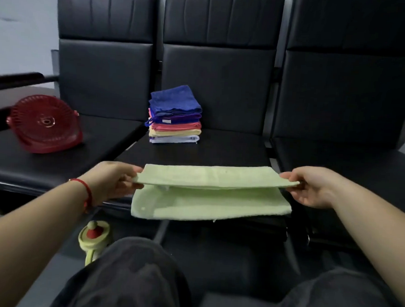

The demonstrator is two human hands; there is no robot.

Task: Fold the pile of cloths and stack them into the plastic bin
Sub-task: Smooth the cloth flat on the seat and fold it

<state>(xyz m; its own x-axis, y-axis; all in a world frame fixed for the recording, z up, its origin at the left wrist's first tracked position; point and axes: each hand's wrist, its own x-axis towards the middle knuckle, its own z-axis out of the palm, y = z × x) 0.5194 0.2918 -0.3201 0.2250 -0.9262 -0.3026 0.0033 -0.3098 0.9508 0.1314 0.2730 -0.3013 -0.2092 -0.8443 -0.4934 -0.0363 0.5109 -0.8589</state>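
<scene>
the left hand point(112, 179) pinches the left end of the green cloth point(212, 193), and the right hand point(312, 186) pinches the right end, both gripping the upper layer, which is lifted over the lower half lying at the front edge of the middle seat point(220, 152). farther back on that seat sits a stack point(175, 115) of folded cloths (blue on top). a red fan point(44, 124) rests on the left seat.
</scene>
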